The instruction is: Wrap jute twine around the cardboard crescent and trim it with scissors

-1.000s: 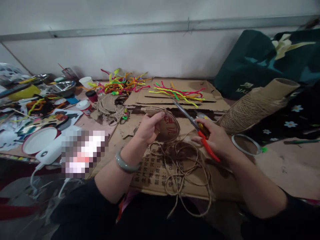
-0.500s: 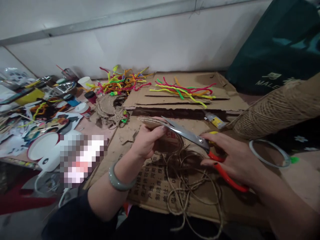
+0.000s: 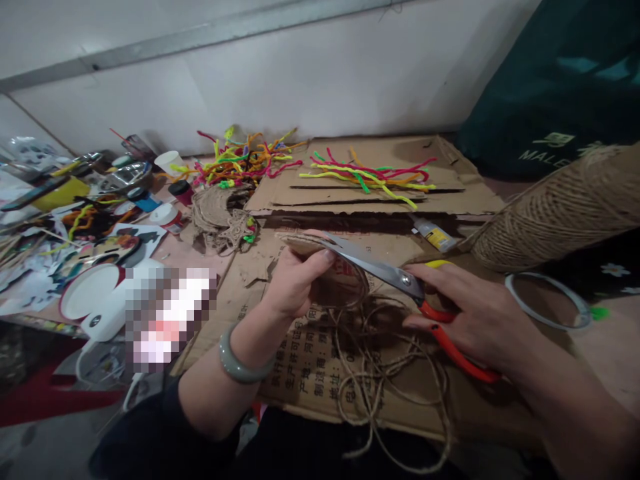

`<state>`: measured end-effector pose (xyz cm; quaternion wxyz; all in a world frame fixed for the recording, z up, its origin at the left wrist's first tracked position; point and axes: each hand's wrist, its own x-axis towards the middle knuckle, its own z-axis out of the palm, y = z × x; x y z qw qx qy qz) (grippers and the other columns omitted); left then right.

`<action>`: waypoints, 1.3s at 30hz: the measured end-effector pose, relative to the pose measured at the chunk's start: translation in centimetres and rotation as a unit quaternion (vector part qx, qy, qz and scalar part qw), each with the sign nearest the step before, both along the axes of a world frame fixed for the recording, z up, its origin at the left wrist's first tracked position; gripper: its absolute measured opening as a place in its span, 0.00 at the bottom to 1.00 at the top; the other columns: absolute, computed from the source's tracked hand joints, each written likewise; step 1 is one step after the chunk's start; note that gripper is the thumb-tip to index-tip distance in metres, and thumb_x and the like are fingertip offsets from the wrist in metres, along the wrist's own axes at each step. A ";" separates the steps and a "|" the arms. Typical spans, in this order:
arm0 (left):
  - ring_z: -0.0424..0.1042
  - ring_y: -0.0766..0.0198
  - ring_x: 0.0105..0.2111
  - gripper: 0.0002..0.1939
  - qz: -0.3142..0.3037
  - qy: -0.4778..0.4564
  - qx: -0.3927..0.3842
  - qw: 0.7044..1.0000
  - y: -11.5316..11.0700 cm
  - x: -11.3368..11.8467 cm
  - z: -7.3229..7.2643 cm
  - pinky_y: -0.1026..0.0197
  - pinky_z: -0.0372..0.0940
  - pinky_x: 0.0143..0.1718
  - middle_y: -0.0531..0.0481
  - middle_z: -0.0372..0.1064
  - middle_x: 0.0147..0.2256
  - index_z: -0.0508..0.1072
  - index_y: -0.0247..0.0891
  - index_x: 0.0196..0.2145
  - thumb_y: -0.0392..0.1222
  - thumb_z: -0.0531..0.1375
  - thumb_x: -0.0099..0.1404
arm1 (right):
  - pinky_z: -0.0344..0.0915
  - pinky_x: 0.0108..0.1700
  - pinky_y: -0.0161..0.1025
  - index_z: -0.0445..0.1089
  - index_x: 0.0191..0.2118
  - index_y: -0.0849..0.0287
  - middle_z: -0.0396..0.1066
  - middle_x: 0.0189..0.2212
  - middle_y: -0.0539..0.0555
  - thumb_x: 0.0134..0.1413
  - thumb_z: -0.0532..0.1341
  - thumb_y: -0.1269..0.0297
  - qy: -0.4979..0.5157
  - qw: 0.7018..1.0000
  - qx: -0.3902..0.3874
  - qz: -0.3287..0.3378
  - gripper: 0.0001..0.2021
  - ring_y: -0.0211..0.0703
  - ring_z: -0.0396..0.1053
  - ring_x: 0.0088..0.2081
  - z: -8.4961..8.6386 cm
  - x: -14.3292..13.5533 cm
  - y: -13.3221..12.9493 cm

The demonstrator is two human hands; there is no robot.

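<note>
My left hand [image 3: 295, 277] is closed on a curved brown cardboard piece [image 3: 306, 243] edged with twine; its full shape is partly hidden by my fingers. My right hand [image 3: 460, 307] grips a pair of scissors [image 3: 383, 267] by the red handles. The scissor tips point left and lie at the cardboard piece, just past my left thumb. Loose loops of jute twine [image 3: 373, 407] hang below the piece, over a printed cardboard sheet [image 3: 295, 373] and its near edge. Whether the blades have twine between them I cannot make out.
Coloured pipe cleaners [image 3: 370, 177] lie on the cardboard behind. A glue bottle [image 3: 434, 235], a big twine spool [image 3: 550, 207] and a pale ring [image 3: 547, 303] are on the right. Twine-covered shapes [image 3: 220, 213], paint pots and a white device [image 3: 120, 293] crowd the left.
The scissor blades look closer together at the tips than before. Both hands keep nearly the same place, and the view has shifted slightly.
</note>
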<state>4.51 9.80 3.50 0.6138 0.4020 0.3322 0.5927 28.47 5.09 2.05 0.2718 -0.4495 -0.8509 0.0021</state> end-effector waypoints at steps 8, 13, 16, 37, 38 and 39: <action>0.72 0.67 0.27 0.13 -0.007 -0.010 -0.020 1.000 -0.1 0.0 0.3 0.64 0.71 0.32 0.56 0.73 0.27 0.75 0.41 0.29 0.44 0.73 0.47 | 0.73 0.34 0.40 0.69 0.53 0.61 0.77 0.40 0.59 0.57 0.62 0.50 0.011 1.000 -0.001 -0.007 0.23 0.48 0.77 0.36 -0.3 -0.2 -0.3; 0.72 0.68 0.27 0.10 -0.017 -0.023 -0.054 0.998 -0.3 0.1 0.6 0.65 0.71 0.32 0.56 0.74 0.27 0.74 0.40 0.27 0.41 0.71 0.48 | 0.75 0.36 0.43 0.73 0.50 0.57 0.78 0.38 0.57 0.55 0.61 0.44 0.110 0.990 -0.071 -0.045 0.24 0.51 0.77 0.36 -0.8 -0.3 -0.1; 0.73 0.67 0.27 0.12 -0.006 -0.048 -0.086 0.995 -0.4 0.6 0.7 0.64 0.71 0.34 0.56 0.74 0.27 0.74 0.40 0.28 0.41 0.71 0.46 | 0.75 0.37 0.47 0.71 0.50 0.56 0.77 0.37 0.57 0.51 0.62 0.42 0.208 0.959 -0.173 -0.086 0.27 0.53 0.77 0.35 -0.9 -0.9 0.0; 0.75 0.65 0.30 0.12 -0.062 0.005 -0.104 0.993 -1.6 1.5 0.3 0.62 0.71 0.37 0.54 0.78 0.29 0.79 0.40 0.28 0.42 0.73 0.45 | 0.69 0.35 0.40 0.65 0.50 0.53 0.72 0.38 0.54 0.47 0.67 0.51 0.346 0.902 -0.257 -0.017 0.25 0.42 0.71 0.33 -0.2 -2.5 -0.9; 0.75 0.65 0.30 0.12 -0.040 -0.003 -0.096 0.995 -1.4 1.2 0.5 0.62 0.72 0.38 0.54 0.77 0.28 0.79 0.40 0.28 0.41 0.74 0.44 | 0.70 0.36 0.42 0.65 0.51 0.53 0.72 0.38 0.54 0.47 0.66 0.47 0.324 0.914 -0.243 -0.025 0.27 0.45 0.71 0.35 -0.3 -1.9 -0.8; 0.75 0.65 0.30 0.13 -0.028 -0.006 -0.087 0.996 -1.3 0.8 0.7 0.61 0.72 0.39 0.54 0.77 0.28 0.78 0.40 0.28 0.41 0.74 0.43 | 0.70 0.38 0.44 0.65 0.52 0.53 0.72 0.39 0.55 0.46 0.66 0.45 0.298 0.926 -0.229 -0.034 0.29 0.47 0.71 0.36 -0.3 -1.3 -0.7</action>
